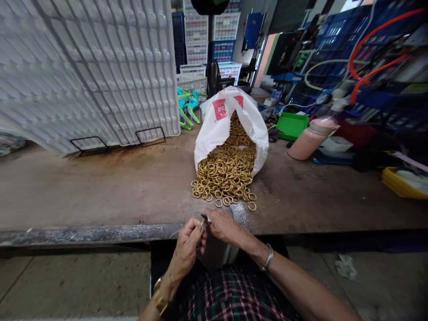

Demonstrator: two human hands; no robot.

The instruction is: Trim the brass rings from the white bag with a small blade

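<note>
My left hand (pixel 190 240) is closed, pinching a small gold-coloured ring (pixel 202 223) seen nearly edge-on and mostly covered by the fingers. Close against it, my right hand (pixel 223 225) is closed around a small tool with a dark pointed blade (pixel 204 217), which looks like a knife. The blade's tip meets or nearly meets the ring; exact contact is too small to tell. Just beyond both hands, a heap of gold-coloured rings (pixel 227 171) spills from a white plastic sack (pixel 209 129) lying open toward me. Several loose rings lie at the heap's front.
White moulded trays (pixel 133 67) stand upright on the left of the wooden table (pixel 100 191), by black wire stands (pixel 150 135). Green-and-teal clips (pixel 189 107) lie behind. At right are a pink bottle (pixel 309 140), a green bin (pixel 292 125) and a yellow tray (pixel 403 185).
</note>
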